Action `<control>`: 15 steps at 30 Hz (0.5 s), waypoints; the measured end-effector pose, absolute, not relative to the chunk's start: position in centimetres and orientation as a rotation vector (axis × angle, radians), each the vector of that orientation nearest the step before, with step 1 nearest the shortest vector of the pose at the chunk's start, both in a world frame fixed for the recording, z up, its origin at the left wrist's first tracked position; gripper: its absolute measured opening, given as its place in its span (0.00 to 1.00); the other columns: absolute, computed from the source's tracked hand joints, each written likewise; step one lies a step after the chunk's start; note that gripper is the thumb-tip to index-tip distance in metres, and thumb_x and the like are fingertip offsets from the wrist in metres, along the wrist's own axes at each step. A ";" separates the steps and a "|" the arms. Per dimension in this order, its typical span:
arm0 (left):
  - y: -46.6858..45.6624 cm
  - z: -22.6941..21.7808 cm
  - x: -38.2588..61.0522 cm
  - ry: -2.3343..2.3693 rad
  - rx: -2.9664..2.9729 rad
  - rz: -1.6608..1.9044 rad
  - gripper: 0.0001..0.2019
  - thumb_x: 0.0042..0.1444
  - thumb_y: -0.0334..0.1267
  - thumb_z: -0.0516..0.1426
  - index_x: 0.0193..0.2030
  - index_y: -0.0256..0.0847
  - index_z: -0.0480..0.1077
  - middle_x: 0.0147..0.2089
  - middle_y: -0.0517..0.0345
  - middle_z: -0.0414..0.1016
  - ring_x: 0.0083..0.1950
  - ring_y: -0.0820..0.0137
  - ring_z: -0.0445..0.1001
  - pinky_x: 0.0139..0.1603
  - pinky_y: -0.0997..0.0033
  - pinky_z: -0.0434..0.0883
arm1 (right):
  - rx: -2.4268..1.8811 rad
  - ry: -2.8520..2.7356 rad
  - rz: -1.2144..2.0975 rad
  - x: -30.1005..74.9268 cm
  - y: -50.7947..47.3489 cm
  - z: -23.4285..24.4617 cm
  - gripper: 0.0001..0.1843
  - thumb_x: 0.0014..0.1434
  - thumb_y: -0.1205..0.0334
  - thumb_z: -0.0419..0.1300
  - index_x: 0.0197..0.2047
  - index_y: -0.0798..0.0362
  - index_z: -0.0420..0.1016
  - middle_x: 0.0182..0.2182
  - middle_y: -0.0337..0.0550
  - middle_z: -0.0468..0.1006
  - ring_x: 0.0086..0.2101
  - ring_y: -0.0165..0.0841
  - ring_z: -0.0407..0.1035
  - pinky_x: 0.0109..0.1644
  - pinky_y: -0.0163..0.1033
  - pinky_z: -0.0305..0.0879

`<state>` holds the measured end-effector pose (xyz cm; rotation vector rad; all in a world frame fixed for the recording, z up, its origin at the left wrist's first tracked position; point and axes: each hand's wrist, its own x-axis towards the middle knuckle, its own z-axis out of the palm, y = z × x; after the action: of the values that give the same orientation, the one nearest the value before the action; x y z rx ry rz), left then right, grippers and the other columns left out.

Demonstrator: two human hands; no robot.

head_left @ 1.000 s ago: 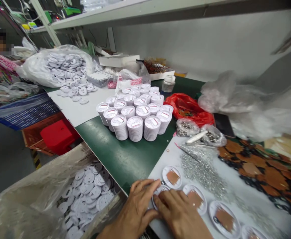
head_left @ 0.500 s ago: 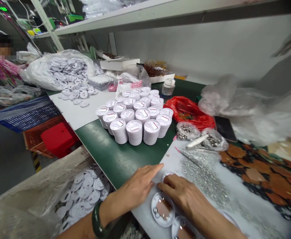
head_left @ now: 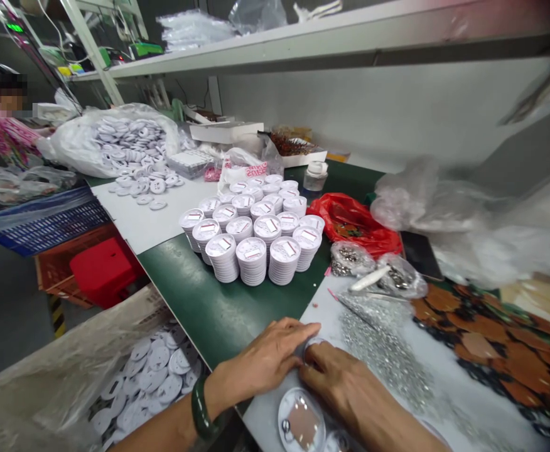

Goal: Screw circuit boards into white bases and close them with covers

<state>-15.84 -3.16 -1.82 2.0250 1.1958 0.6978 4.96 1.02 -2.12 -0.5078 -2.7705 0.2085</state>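
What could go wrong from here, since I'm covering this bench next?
The right hand works right beside the loose pile of small silver pieces, so one careless sweep could scatter them. The white disc stacks stand tall and unwrapped on the green mat, and a bump might topple them. The white disc with a brown pad lies near the edge of the white board, so it could perhaps slide off.

Disc stacks [head_left: 251, 263] on workbench [head_left: 209, 307] — bead pile [head_left: 383, 358] right of right hand [head_left: 345, 389], sack of discs [head_left: 44, 383] left.
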 end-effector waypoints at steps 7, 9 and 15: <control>-2.8 -1.8 -15.7 1.187 2.015 0.683 0.38 0.63 0.25 0.59 0.74 0.54 0.52 0.69 0.52 0.64 0.70 0.62 0.61 0.71 0.55 0.61 | -0.674 -2.649 0.354 5.7 0.9 -1.8 0.09 0.65 0.74 0.57 0.41 0.52 0.74 0.34 0.42 0.79 0.34 0.33 0.76 0.36 0.34 0.72; -2.7 -1.7 -15.4 1.206 1.994 0.666 0.38 0.62 0.28 0.62 0.74 0.53 0.53 0.69 0.52 0.65 0.70 0.61 0.61 0.71 0.55 0.61 | -0.771 -2.613 0.366 5.9 0.9 -2.0 0.10 0.66 0.75 0.55 0.43 0.52 0.75 0.36 0.44 0.79 0.35 0.34 0.77 0.38 0.36 0.73; -2.8 -1.9 -15.1 1.257 1.917 0.697 0.36 0.62 0.31 0.64 0.73 0.55 0.57 0.68 0.52 0.66 0.70 0.61 0.62 0.72 0.54 0.60 | -0.927 -2.594 0.376 5.5 0.2 -3.6 0.13 0.61 0.79 0.57 0.40 0.52 0.75 0.33 0.42 0.76 0.33 0.35 0.74 0.36 0.38 0.72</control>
<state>-15.13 -2.82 -1.94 1.9172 1.2569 0.6966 5.50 0.18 -3.63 -0.9272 -2.5942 0.3759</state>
